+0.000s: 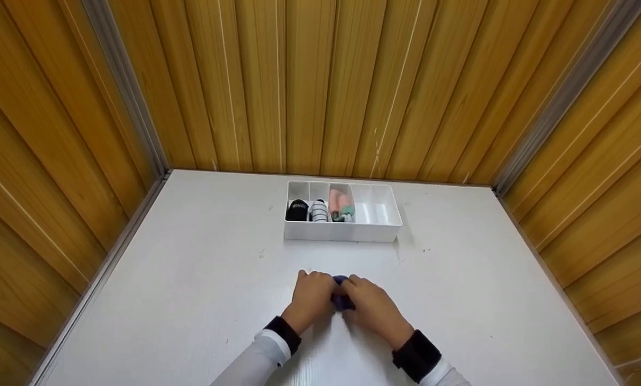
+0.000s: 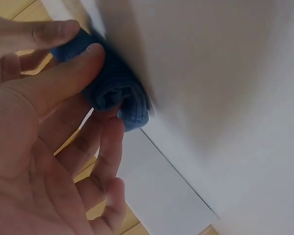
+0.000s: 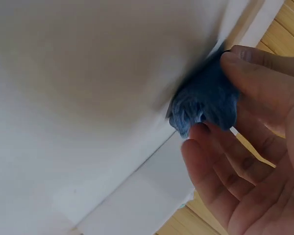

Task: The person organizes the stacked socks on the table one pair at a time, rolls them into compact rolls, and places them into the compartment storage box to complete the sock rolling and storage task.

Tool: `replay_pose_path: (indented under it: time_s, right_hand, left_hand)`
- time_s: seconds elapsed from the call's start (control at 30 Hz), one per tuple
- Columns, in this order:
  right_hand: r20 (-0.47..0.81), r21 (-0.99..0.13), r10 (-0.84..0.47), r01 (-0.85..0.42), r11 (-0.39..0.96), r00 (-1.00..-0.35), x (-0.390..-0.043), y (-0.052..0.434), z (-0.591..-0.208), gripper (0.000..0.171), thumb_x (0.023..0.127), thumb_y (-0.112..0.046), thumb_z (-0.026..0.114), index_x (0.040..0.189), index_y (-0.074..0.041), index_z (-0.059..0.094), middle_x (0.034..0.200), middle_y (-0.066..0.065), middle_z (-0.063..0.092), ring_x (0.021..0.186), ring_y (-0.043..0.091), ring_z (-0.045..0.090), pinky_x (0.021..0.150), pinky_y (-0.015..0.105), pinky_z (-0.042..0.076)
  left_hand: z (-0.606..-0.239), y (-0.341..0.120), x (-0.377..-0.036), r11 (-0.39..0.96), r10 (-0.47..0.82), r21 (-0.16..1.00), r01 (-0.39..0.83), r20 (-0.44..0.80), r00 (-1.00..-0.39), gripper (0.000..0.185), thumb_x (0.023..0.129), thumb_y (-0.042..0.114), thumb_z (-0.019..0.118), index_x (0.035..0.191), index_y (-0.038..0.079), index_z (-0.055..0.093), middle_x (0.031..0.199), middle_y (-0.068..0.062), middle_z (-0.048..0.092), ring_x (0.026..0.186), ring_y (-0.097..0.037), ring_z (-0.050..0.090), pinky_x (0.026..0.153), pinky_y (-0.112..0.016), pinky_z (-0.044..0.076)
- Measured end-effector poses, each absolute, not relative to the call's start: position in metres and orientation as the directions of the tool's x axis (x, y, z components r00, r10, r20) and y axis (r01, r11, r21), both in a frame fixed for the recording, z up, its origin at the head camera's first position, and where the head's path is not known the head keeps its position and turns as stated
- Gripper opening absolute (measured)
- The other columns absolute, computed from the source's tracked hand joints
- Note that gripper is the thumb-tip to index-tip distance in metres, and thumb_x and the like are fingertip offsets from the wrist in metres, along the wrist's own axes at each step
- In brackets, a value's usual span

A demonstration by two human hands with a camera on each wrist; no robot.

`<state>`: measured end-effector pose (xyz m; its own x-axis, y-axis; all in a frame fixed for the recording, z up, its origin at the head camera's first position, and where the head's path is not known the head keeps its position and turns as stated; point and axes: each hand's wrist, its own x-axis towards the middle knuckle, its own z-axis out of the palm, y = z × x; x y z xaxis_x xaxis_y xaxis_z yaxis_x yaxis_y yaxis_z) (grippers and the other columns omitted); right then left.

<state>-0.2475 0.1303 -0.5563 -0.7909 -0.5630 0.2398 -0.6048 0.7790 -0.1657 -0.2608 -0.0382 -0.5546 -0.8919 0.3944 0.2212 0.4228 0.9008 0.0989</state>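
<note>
A rolled dark blue sock (image 1: 343,303) is held between both hands just above or on the white table, in front of the box. My left hand (image 1: 312,298) pinches its left end between thumb and fingers. From the other side, my right hand (image 1: 375,307) grips the right end. In the left wrist view the ribbed knit of the sock (image 2: 118,78) shows a coiled end. The right wrist view shows the other end of the sock (image 3: 206,95), bunched in loose folds. Whether it touches the table cannot be told.
Beyond the hands stands a white divided box (image 1: 342,232). Its left compartments hold a black rolled item (image 1: 297,210), a white striped one (image 1: 319,211) and pink and green fabric (image 1: 341,203). Wood-patterned walls (image 1: 310,86) border the white table (image 1: 202,257) at the back and sides.
</note>
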Motion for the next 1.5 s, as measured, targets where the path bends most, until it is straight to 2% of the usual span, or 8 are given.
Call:
replay_pose_path:
  time_s: [0.23,0.37,0.57,0.77,1.0,1.17,1.33,1.5]
  right_hand:
    - [0.298,-0.068,-0.582,-0.625,0.778,-0.757,-0.246,0.128,-0.559,0.025,0.079,-0.005,0.083,0.099,-0.011,0.069,0.094,0.003,0.066,0.084,0.020,0.066,0.070,0.035,0.055]
    - [0.297,-0.076,-0.595,-0.639,0.765,-0.747,-0.248,0.130,-0.559,0.023,0.078,-0.001,0.081,0.096,-0.013,0.071,0.088,0.003,0.066,0.081,0.021,0.066,0.069,0.036,0.054]
    - [0.252,-0.197,-0.593,-0.640,0.743,-0.765,-0.254,0.132,-0.557,0.018,0.078,0.001,0.078,0.084,-0.014,0.071,0.081,0.001,0.068,0.076,0.017,0.065,0.069,0.035,0.053]
    - [0.205,-0.283,-0.551,-0.588,0.758,-0.809,-0.257,0.131,-0.557,0.016,0.080,-0.008,0.080,0.093,-0.016,0.075,0.084,-0.002,0.067,0.077,0.013,0.062,0.070,0.033,0.052]
    - [0.320,-0.091,-0.520,-0.572,0.815,-0.792,-0.247,0.131,-0.559,0.034,0.072,-0.018,0.091,0.097,-0.014,0.068,0.090,-0.001,0.061,0.080,0.017,0.057,0.062,0.032,0.051]
    - [0.360,0.018,-0.567,-0.602,0.798,-0.741,-0.249,0.125,-0.562,0.023,0.073,-0.006,0.085,0.086,-0.010,0.066,0.085,0.001,0.062,0.077,0.019,0.056,0.059,0.029,0.050]
    - [0.344,0.021,-0.574,-0.605,0.796,-0.743,-0.251,0.124,-0.561,0.017,0.075,-0.002,0.081,0.075,-0.010,0.066,0.077,0.002,0.060,0.073,0.020,0.058,0.057,0.030,0.050]
    - [0.311,-0.026,-0.566,-0.602,0.798,-0.763,-0.254,0.126,-0.557,0.015,0.074,0.000,0.079,0.075,-0.011,0.068,0.078,0.001,0.060,0.074,0.020,0.060,0.060,0.034,0.052]
  left_hand:
    - [-0.553,-0.041,-0.265,0.869,0.413,0.207,0.449,0.195,-0.889,0.017,0.068,0.024,0.091,0.081,0.025,0.079,0.082,0.001,0.075,0.078,-0.023,0.069,0.079,-0.049,0.048]
    - [-0.555,-0.040,-0.263,0.872,0.408,0.193,0.449,0.218,-0.886,0.020,0.067,0.024,0.091,0.084,0.025,0.080,0.084,0.002,0.074,0.079,-0.024,0.069,0.078,-0.048,0.047]
    - [-0.557,-0.035,-0.259,0.891,0.398,0.111,0.439,0.270,-0.877,0.020,0.072,0.023,0.088,0.087,0.022,0.076,0.086,0.003,0.070,0.078,-0.023,0.065,0.074,-0.042,0.045]
    - [-0.557,-0.036,-0.261,0.898,0.391,0.093,0.431,0.282,-0.876,0.012,0.074,0.017,0.085,0.077,0.022,0.074,0.081,0.004,0.072,0.076,-0.022,0.066,0.076,-0.043,0.045]
    - [-0.552,-0.040,-0.267,0.853,0.423,0.236,0.466,0.212,-0.881,0.017,0.072,0.024,0.089,0.086,0.031,0.083,0.086,0.005,0.077,0.080,-0.021,0.070,0.077,-0.046,0.046]
    - [-0.550,-0.045,-0.271,0.854,0.396,0.299,0.427,0.162,-0.904,0.019,0.074,0.024,0.088,0.090,0.031,0.084,0.084,0.009,0.077,0.081,-0.018,0.068,0.076,-0.043,0.045]
    - [-0.553,-0.044,-0.269,0.856,0.392,0.285,0.431,0.185,-0.901,0.014,0.075,0.025,0.088,0.088,0.027,0.083,0.081,0.010,0.075,0.078,-0.018,0.067,0.076,-0.044,0.044]
    - [-0.559,-0.039,-0.263,0.885,0.376,0.185,0.427,0.257,-0.891,0.019,0.071,0.023,0.089,0.085,0.024,0.077,0.083,0.005,0.068,0.077,-0.022,0.064,0.075,-0.044,0.044]
